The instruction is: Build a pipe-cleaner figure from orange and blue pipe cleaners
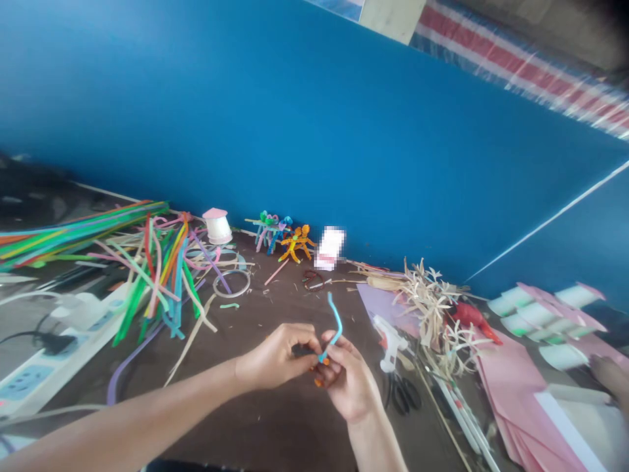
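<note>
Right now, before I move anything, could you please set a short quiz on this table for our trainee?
1. What colour is the pipe cleaner rising from between the left hand and the right hand?
2. True or false: the white power strip lies to the right of the hands.
3. Which lies right beside the black-handled scissors: A, the hot glue gun, or B, the pink-topped white cup?

Key: 1, blue. 2, false: the power strip lies to the left of the hands. 3, A.
</note>
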The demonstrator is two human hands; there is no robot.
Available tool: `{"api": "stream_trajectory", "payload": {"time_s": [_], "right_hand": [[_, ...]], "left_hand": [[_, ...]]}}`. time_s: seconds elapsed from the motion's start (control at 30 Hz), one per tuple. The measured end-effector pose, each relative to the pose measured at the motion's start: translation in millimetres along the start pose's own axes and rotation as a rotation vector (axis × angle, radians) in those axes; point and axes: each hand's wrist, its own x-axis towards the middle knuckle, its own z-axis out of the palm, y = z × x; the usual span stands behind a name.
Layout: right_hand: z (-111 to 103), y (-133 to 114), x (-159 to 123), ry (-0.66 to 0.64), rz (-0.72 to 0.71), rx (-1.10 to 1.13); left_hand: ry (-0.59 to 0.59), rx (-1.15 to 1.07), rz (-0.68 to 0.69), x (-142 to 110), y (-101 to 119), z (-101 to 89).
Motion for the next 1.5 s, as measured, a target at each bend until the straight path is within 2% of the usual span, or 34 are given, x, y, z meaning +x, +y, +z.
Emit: {"api": "stream_trajectory", "payload": {"time_s": [0.1,0.17,0.3,0.4,0.53,0.63,0.73,0.9,1.1,1.27,1.4,1.5], "right_hand": [[-0.3,-0.8,0.5,-0.017,-0.036,0.005],[-1.0,-0.8,1.3,0.005,-0.094,-0.038],[-1.6,0.7,1.2,0.116,-0.281,-0.258],[-0.3,1.0,-0.9,0.197,-0.469,-0.587],[1.3,-0.2,-4.9,0.203,-0.728,-1.005],[1.3,-2.7,-7.4,0.169,-0.881,-1.222],[0.5,-7.0,-8.2,0.11,-0.947,-1.414],[-2.3,-10.7,-6.3,0.072,-0.911,-1.54],[-2.2,-8.7,-8.9,0.07,-0.711,-1.488],[-3.0,-10.9,-8.1,0.063,-0.587,-1.519],[-5.3,-16.0,-2.3,0.109,-0.533,-1.435],[-7.9,-17.2,3.3,0.1,-0.373,-1.12]], "left_hand": [[-0.046,-0.393,-0.155,1.9,2.9,4.9],[-0.027,-0.586,-0.224,2.4,4.3,7.5],[0.172,-0.713,-0.376,2.2,2.3,13.5],[0.275,-0.748,-0.45,2.6,-1.8,18.7],[0.346,-0.573,-0.464,4.6,-4.7,21.6],[0.351,-0.266,-0.394,5.5,-4.3,19.4],[0.36,0.072,-0.268,5.2,-5.1,16.0],[0.293,0.413,-0.145,3.7,-10.6,12.4],[0.24,0.696,-0.047,2.9,-16.4,10.2],[0.068,0.915,0.098,2.0,-15.9,7.4],[-0.094,0.925,0.248,2.6,-10.1,0.4],[-0.098,0.756,0.295,3.0,-5.8,-5.0]]}}
